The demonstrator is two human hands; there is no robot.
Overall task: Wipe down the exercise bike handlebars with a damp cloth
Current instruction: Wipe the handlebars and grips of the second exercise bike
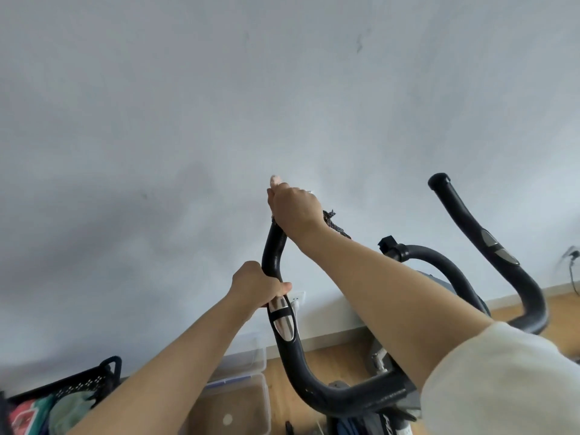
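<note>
1. Your pale sleeve [502, 381] fills the lower right corner of the frame, closest to the lens. It is the one sleeve showing, and the other forearm is bare.
2. Both hands are up on the exercise bike. Your right hand [296, 211] is closed over the top end of the centre handlebar horn [272, 249], gripping the cloth [334, 224] against it. Your left hand [255, 287] is wrapped round the same horn lower down, just above its silver sensor plates [282, 321].
3. You hold one cloth, dark and patterned. A corner of it pokes out to the right of your right hand.
4. Count two upright horns: the one you hold, and the right-side horn [464, 215], which stands free. One curved inner bar [439, 257] sits between them. Each horn carries two silver plates.
5. Wooden floor [317, 368] runs along the bottom of the frame. On it are two clear plastic boxes [241, 400] at lower centre and one black crate [78, 383] of coloured fabric at lower left.
6. Pale grey wall [282, 89] takes up the whole upper frame. One socket [572, 253] with a cable sits at the right edge.
</note>
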